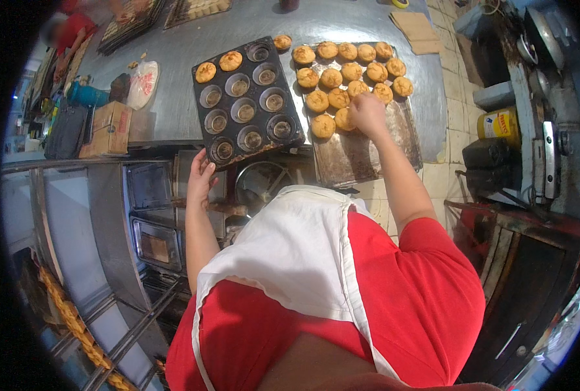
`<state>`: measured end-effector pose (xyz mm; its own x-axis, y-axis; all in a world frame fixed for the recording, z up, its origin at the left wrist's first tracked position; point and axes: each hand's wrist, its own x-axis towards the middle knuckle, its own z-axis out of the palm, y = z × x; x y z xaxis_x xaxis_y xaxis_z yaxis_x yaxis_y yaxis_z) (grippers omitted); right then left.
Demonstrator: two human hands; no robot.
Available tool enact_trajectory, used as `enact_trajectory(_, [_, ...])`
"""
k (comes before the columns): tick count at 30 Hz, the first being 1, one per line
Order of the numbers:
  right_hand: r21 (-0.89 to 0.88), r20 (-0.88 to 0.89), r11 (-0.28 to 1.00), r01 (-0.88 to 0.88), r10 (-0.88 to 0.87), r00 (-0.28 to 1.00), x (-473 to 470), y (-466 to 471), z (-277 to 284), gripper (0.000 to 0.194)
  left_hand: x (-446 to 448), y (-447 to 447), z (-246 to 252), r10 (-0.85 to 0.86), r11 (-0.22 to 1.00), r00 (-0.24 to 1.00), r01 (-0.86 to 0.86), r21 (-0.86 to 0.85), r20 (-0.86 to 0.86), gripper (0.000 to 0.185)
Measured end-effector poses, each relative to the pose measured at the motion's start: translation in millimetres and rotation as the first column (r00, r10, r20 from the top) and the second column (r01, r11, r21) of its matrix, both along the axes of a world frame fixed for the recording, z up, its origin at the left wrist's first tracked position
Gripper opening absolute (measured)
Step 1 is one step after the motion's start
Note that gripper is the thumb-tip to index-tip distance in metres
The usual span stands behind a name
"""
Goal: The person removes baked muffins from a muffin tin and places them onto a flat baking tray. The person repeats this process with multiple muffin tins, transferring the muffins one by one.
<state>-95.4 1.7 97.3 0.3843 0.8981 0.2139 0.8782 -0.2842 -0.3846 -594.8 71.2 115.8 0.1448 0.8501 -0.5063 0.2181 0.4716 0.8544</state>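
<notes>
My left hand (202,178) grips the near left corner of a dark muffin pan (231,110), which lies tilted at the table's edge. Two golden muffins, one at the left (206,72) and one beside it (230,61), sit in its far row; the other cups hold none. Over a metal baking sheet (348,156) to the right, my right hand (369,115) is lowered among rows of muffins. It touches or covers the right side of a nearer muffin (343,119). The fingertips are hidden beneath the hand, so its hold is unclear.
One muffin (282,42) rests on the metal table (177,63) between pan and sheet. A cardboard box (106,129) and plastic bag (143,85) stand left. Cardboard pieces (417,32) lie far right. A person in red (77,29) is at the far left.
</notes>
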Motion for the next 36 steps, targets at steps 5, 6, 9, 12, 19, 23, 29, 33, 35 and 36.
enact_trajectory(5, [0.093,-0.519,0.993,0.076,-0.017,0.855,12,-11,6,0.029,-1,-1,-1,0.009,1.0,1.0,-0.009,-0.003,-0.017,0.06])
enact_trajectory(6, [0.08,-0.653,0.993,0.089,-0.016,0.758,9,-12,10,0.031,-2,0,-2,0.004,1.0,1.0,-0.004,-0.004,-0.016,0.06])
enact_trajectory(9, [-0.01,-0.729,1.0,0.023,-0.023,0.684,-10,-11,29,0.03,-4,2,-5,0.0,1.0,1.0,0.0,-0.013,-0.008,0.061])
enact_trajectory(12, [-0.177,-0.656,0.953,-0.246,0.071,0.751,-39,-1,53,0.022,-5,2,-8,0.003,1.0,1.0,-0.003,-0.005,-0.006,0.062])
enact_trajectory(19, [0.116,-0.265,0.708,-0.696,0.698,0.666,-124,103,78,0.055,-4,1,-6,-0.016,0.999,1.0,0.016,0.028,-0.016,0.061])
enact_trajectory(23, [0.182,-0.155,0.871,-0.456,0.483,0.862,-172,212,70,0.06,-5,-1,-11,0.003,0.999,1.0,-0.003,0.051,0.004,0.06])
enact_trajectory(29, [-0.248,-0.073,0.925,-0.287,0.277,0.958,-254,247,89,0.095,-5,-5,-22,0.025,0.996,1.0,-0.025,0.08,0.0,0.064])
enact_trajectory(33, [-0.169,-0.149,0.965,-0.199,0.174,0.973,-279,253,96,0.093,-3,-2,-26,0.073,0.995,0.997,-0.074,0.063,0.027,0.06])
enact_trajectory(35, [-0.071,-0.096,0.989,-0.132,0.125,0.988,-285,258,89,0.083,-3,-2,-26,0.064,0.995,0.998,-0.066,0.071,0.024,0.06])
enact_trajectory(36, [-0.065,-0.091,0.989,-0.134,0.128,0.988,-284,264,86,0.08,-3,-1,-26,0.053,0.993,0.998,-0.055,0.107,0.026,0.06])
